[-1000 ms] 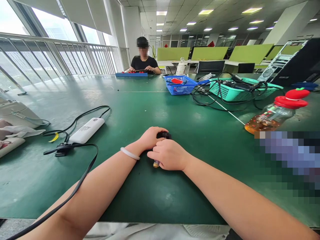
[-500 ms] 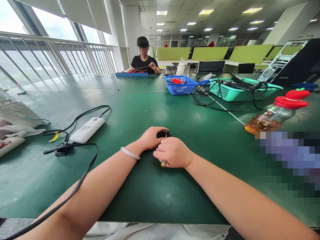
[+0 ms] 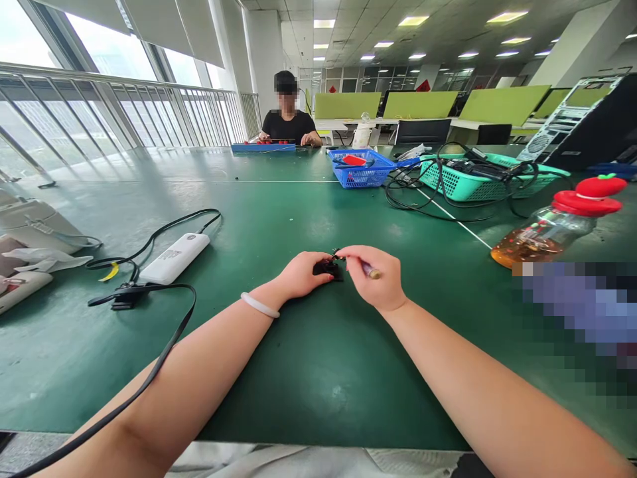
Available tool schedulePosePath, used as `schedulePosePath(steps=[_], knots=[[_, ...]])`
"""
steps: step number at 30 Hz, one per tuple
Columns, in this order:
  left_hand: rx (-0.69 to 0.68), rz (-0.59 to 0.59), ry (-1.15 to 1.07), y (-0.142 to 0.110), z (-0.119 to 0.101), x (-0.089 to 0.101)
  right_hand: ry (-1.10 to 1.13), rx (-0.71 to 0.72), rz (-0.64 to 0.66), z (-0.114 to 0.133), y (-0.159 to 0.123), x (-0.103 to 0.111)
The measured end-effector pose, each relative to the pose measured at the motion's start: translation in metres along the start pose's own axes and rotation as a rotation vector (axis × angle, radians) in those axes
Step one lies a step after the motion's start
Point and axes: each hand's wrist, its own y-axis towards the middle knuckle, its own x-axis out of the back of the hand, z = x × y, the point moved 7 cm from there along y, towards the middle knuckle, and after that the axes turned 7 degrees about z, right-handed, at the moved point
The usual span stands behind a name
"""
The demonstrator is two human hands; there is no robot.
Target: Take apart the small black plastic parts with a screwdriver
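My left hand [image 3: 302, 272] rests on the green table [image 3: 318, 392], its fingers and thumb closed around a small black part [image 3: 329, 269]. What kind of part it is cannot be made out. Close on its right is my right hand [image 3: 374, 273], with a slim screwdriver [image 3: 371, 271] tucked in the palm, its brownish handle end sticking out toward me. The thumb and forefinger of that hand come together at the upper right edge of the black part. Whether they pinch something tiny there is too small to see.
A white power bank [image 3: 174, 257] with a black cable [image 3: 179, 332] lies left; the cable crosses my left forearm. Ahead are a blue basket [image 3: 361, 176] and a teal basket [image 3: 458, 189] with cables. A red-lidded jar [image 3: 542, 232] stands right. Another person [image 3: 288, 123] sits opposite.
My right hand has shifted right and turned, taking the screwdriver off the black part and tilting it into the palm. Its fingertips now meet at the part's edge. My left hand stays put.
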Motion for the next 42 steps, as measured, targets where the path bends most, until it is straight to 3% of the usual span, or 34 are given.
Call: schedulePosePath(steps=[5,9,17,31,37,42], knots=[[0.006,0.003,0.042,0.000,0.000,0.000,0.200,-0.345,-0.242,-0.041,-0.002,0.019],[-0.009,0.007,0.064,-0.001,-0.002,0.000,0.325,-0.483,-0.356,-0.056,-0.005,0.023],[-0.018,0.011,0.048,-0.001,-0.002,0.000,0.465,-0.548,-0.219,-0.060,-0.005,0.002],[0.034,0.026,0.064,-0.002,0.003,-0.002,0.453,-0.539,-0.154,-0.052,-0.004,0.001],[0.044,0.025,0.070,-0.002,0.003,-0.002,0.483,-0.557,-0.069,-0.060,-0.002,-0.006],[0.027,0.027,0.064,-0.001,0.002,-0.002,0.411,-0.523,-0.011,-0.051,0.001,-0.007]])
